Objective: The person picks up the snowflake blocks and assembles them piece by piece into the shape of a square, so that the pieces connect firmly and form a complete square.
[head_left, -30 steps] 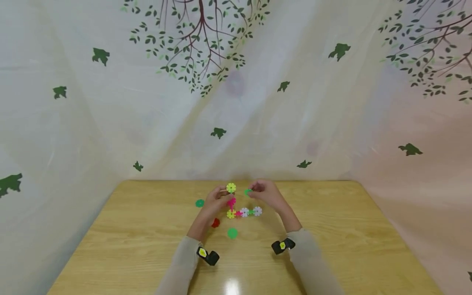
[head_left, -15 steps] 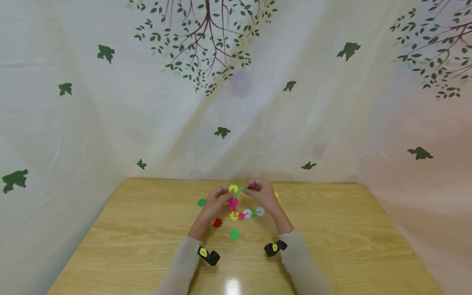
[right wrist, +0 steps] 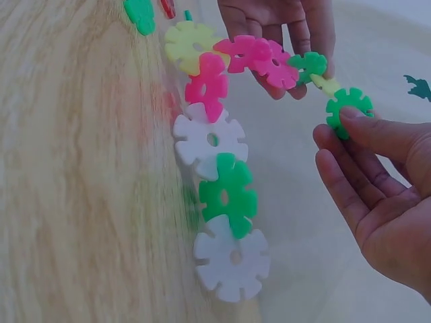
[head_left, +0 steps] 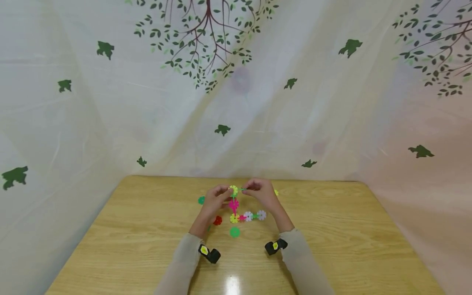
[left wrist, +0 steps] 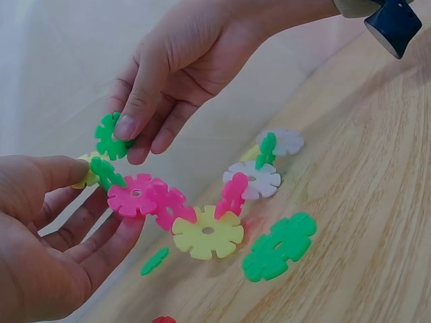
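A bent chain of slotted plastic flower discs, in yellow, pink, green and white, stretches between my hands and the table. My left hand [head_left: 215, 201] pinches its upper end at the yellow disc [head_left: 234, 190], with fingers spread behind the pink disc [left wrist: 135, 195]. In my right hand [head_left: 261, 191], a green disc [right wrist: 349, 109] is pinched between thumb and fingertips, its edge at the yellow disc's rim. Lower down, another yellow disc [left wrist: 207, 233] forms the corner. From there a pink disc [right wrist: 206, 87], a white disc [right wrist: 210, 138], a green disc [right wrist: 229, 195] and an end white disc [right wrist: 232, 262] run rightward.
On the wooden table [head_left: 332, 246] lie a loose green disc [head_left: 234, 232] in front of the chain, a red disc [head_left: 218, 220] by the left wrist and a darker green disc [head_left: 201, 200] farther left. A yellow piece [head_left: 276, 192] shows past the right hand. A printed cloth [head_left: 166, 114] hangs behind.
My right hand has moved left, bringing its green disc from apart to the upper yellow disc's edge. The left hand keeps its grip, and that yellow disc has turned slightly.
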Demonstrator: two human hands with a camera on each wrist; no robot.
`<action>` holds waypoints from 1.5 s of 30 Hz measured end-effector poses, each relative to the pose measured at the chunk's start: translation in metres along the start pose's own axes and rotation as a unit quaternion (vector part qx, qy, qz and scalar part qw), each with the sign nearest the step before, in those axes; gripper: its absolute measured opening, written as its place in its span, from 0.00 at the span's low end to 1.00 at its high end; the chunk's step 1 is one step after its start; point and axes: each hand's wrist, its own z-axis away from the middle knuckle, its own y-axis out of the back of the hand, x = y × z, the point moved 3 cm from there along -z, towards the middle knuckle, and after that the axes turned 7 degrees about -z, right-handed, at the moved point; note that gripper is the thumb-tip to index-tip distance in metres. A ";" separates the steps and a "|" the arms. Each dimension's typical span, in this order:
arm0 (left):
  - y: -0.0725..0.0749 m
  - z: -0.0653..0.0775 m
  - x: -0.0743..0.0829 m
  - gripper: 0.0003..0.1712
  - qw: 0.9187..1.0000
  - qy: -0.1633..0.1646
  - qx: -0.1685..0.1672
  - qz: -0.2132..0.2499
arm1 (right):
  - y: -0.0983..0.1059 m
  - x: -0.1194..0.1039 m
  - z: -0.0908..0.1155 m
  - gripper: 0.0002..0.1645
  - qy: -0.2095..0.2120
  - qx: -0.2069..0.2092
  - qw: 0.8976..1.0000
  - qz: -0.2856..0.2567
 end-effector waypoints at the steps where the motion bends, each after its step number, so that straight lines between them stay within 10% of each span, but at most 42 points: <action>1: 0.000 0.001 0.000 0.18 1.000 0.000 0.002 -0.002 | -0.001 0.000 0.000 0.04 0.001 -0.003 1.000 0.000; 45: -0.011 0.003 0.004 0.13 0.997 -0.020 0.018 0.077 | -0.009 0.004 0.001 0.03 0.033 0.067 0.990 -0.116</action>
